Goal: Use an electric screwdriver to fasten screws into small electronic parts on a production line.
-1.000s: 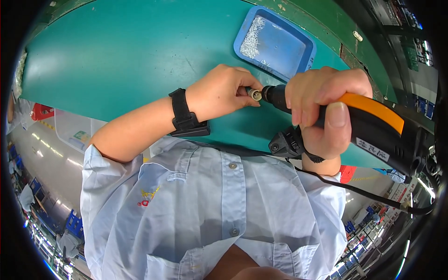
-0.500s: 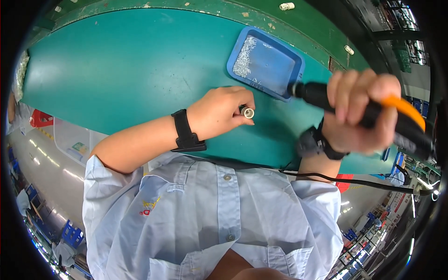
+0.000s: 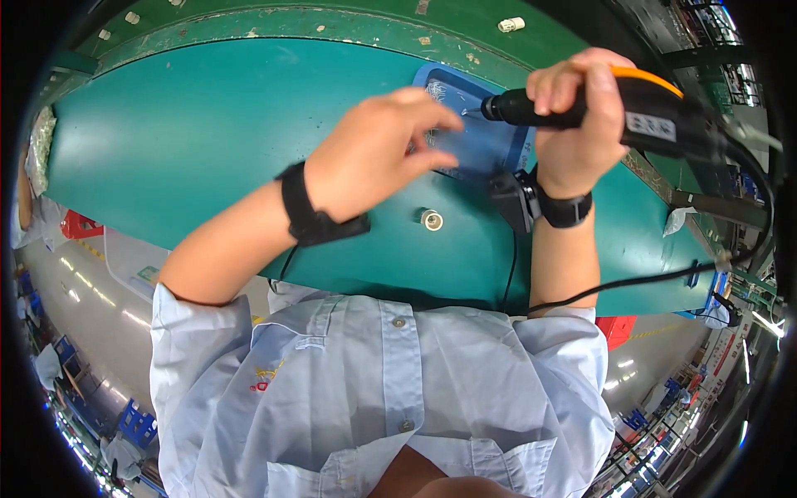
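Observation:
In my right hand (image 3: 577, 116) is a black electric screwdriver (image 3: 656, 116) with an orange stripe, its fingers wrapped round the body. The driver's tip points left over a blue tray (image 3: 516, 158). Small silvery screw-like pieces (image 3: 438, 90) lie at the tray's left end, too small to name surely. My left hand (image 3: 390, 141) hovers by that end, thumb and fingers apart, somewhat blurred, with nothing visible between them. Below it, a small whitish cylindrical part (image 3: 431, 220) with a hollow top stands on the green mat (image 3: 207, 141), touched by neither hand.
The screwdriver's black cable (image 3: 656, 278) loops down at the right and runs across my right forearm. A similar whitish part (image 3: 511, 25) lies on the green ledge beyond the mat. At the far left sits a clear plastic bag (image 3: 40, 149).
My left hand has let go of the whitish part and moved up to the tray. My right hand has swung the screwdriver left and up, bringing its tip over the tray.

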Demonstrator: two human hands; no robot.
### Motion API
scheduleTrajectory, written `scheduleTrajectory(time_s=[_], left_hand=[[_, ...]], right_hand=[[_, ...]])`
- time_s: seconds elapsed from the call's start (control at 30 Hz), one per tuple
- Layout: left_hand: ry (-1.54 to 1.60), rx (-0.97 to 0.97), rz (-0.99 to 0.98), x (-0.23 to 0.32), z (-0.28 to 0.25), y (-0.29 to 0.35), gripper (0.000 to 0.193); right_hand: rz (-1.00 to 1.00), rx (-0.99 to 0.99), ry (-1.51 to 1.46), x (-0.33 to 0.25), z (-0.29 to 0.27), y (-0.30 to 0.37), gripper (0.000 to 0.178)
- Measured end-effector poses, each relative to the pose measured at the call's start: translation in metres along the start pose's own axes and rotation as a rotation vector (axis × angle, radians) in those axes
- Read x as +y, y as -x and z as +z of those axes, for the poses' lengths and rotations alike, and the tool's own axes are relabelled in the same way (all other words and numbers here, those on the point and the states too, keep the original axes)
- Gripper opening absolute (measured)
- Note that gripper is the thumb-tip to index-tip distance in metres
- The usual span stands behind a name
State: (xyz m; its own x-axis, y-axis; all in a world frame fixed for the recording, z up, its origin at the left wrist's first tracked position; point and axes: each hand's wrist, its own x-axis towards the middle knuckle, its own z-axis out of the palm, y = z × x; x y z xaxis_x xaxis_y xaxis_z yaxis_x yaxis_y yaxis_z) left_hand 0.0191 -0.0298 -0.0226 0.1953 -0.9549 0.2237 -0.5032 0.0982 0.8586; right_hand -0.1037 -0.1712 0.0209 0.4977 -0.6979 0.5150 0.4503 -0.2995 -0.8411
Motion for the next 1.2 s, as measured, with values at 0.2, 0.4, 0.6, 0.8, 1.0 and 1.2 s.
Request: scheduleTrajectory(time_s=[0.2, 0.4, 0.6, 0.8, 1.0, 1.2], left_hand=[[-0.107, -0.022, 0.148, -0.022, 0.005, -0.04, 0.019], [-0.192, -0.111, 0.137, -0.025, 0.009, -0.052, 0.013], [-0.267, -0.106, 0.232, -0.028, 0.014, -0.053, 0.016], [-0.262, -0.077, 0.214, -0.028, 0.01, -0.053, 0.015], [-0.307, -0.097, 0.193, -0.028, 0.007, -0.051, 0.011], [-0.359, -0.131, 0.112, -0.022, 0.004, -0.051, 0.011]], right_hand=[[-0.065, -0.113, -0.2, -0.037, 0.001, 0.001, 0.024], [-0.12, -0.088, -0.171, -0.044, -0.008, -0.001, 0.026], [-0.115, -0.033, -0.133, -0.045, -0.014, -0.005, 0.026], [-0.128, -0.04, -0.16, -0.049, -0.015, -0.006, 0.026], [-0.123, -0.057, -0.142, -0.052, -0.014, -0.004, 0.026], [-0.096, -0.061, -0.134, -0.048, -0.013, -0.003, 0.025]])
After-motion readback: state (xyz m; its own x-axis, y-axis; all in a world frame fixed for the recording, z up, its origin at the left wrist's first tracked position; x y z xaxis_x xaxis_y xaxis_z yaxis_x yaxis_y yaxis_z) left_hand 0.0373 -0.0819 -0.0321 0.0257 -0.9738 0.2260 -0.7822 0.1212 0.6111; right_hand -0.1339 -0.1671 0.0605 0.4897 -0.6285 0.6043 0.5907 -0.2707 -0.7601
